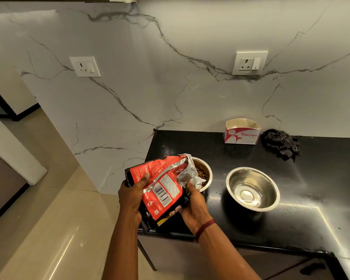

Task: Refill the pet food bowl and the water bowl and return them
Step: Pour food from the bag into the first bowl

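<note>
Two curled grips, left hand and right hand, on the food bag over the counter edge.

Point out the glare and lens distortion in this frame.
Head view: glare streaks cross the black countertop and the floor tiles; a bright hot spot sits in the bottom of the right steel bowl; the foil lining of the food bag glints; wide-angle bowing curves the countertop's front edge.
</note>
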